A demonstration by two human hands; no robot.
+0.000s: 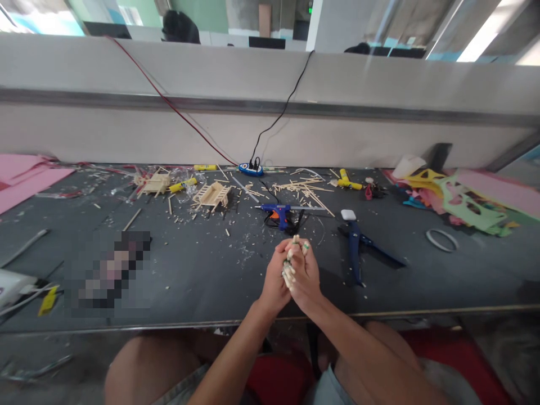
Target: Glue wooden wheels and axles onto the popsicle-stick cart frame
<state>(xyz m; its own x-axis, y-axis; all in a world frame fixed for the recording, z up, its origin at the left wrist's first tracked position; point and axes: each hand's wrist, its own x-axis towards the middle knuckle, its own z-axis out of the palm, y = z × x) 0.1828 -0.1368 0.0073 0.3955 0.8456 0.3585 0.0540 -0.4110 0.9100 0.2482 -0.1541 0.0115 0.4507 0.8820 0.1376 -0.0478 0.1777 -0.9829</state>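
Both hands (290, 275) clasp small sticks (289, 271) tightly.

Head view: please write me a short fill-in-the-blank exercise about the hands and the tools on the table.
1. Both hands, left hand and right hand, press a bundle of small wooden ____ between them.
2. The glue gun beyond the hands is ____ in colour.
3. The foam sheets at the far left are ____.

Missing words: sticks; blue; pink

Pale bare-wood sticks (289, 271), matt, pressed between both hands. Dark grey table (202, 275): matt, dusty. Blue glue gun (276, 212): glossy plastic. Pink foam sheets (25, 177): matt, smooth.
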